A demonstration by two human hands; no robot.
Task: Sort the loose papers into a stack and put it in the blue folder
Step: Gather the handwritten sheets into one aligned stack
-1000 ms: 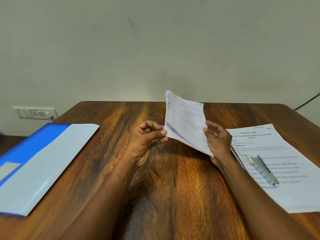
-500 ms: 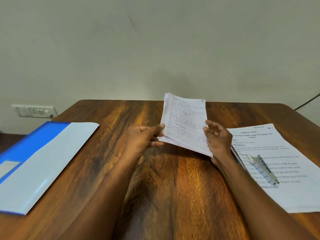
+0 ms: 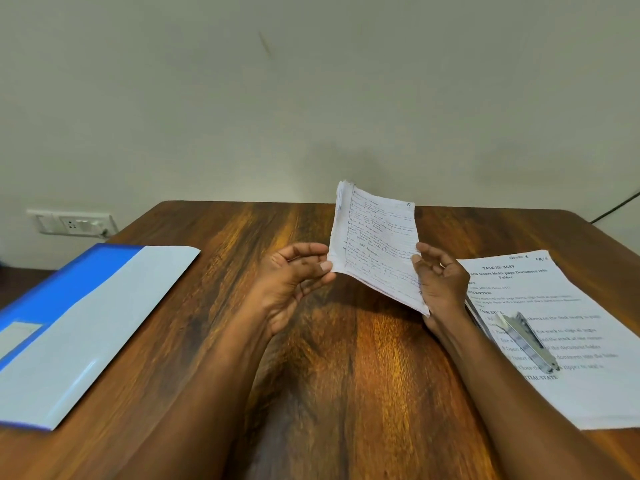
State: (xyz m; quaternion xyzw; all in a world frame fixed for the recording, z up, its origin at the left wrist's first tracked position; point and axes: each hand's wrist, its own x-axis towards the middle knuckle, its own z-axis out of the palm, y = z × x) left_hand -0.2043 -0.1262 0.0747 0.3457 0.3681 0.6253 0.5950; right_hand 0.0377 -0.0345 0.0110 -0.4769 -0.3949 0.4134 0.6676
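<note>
White handwritten sheets, a thin stack of papers [image 3: 375,242], stand tilted above the middle of the wooden table [image 3: 346,358], held between both hands. The left hand [image 3: 294,282] pinches the stack's lower left corner between thumb and curled fingers. The right hand [image 3: 441,278] cups the stack's lower right edge, thumb on the front; whether its fingers press the back I cannot tell. Just right of that hand lies a printed instruction sheet [image 3: 568,327] with a metal stapler [image 3: 530,341] resting on it. Well apart at the near left lies the blue folder [image 3: 79,320], closed and flat. A wall socket [image 3: 71,221] sits far left.
</note>
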